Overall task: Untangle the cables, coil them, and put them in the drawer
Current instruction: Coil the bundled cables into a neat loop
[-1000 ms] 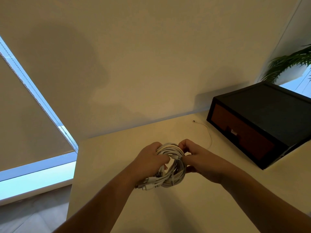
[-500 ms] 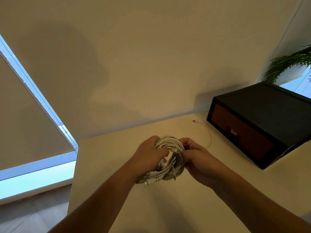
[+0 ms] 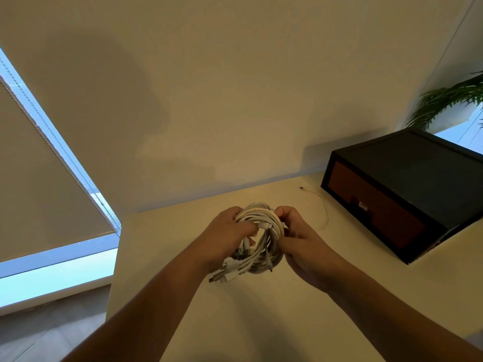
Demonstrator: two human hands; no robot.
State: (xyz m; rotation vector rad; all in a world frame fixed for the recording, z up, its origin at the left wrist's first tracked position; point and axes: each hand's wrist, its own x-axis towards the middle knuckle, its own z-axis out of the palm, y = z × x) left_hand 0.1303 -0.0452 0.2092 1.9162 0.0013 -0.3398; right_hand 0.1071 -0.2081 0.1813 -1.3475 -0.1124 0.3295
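A thick bundle of white cables (image 3: 264, 239) hangs above the cream table, with several plug ends sticking out at its lower left. My left hand (image 3: 227, 236) grips the bundle's left side, fingers curled through the loops. My right hand (image 3: 300, 244) holds the right side, fingers wrapped round the strands. One loose white cable (image 3: 320, 202) lies on the table behind my hands, running toward the drawer box. The black box with a brown drawer front (image 3: 376, 210) stands at the right, drawer closed.
The table (image 3: 183, 231) meets a plain wall at the back, and its left edge drops to the floor by a window with a roller blind (image 3: 39, 178). A green plant (image 3: 449, 100) stands behind the box.
Both hands lifted the bundle slightly and turned it. My right hand shifted from pinching the top of the coil to wrapping round its right side.
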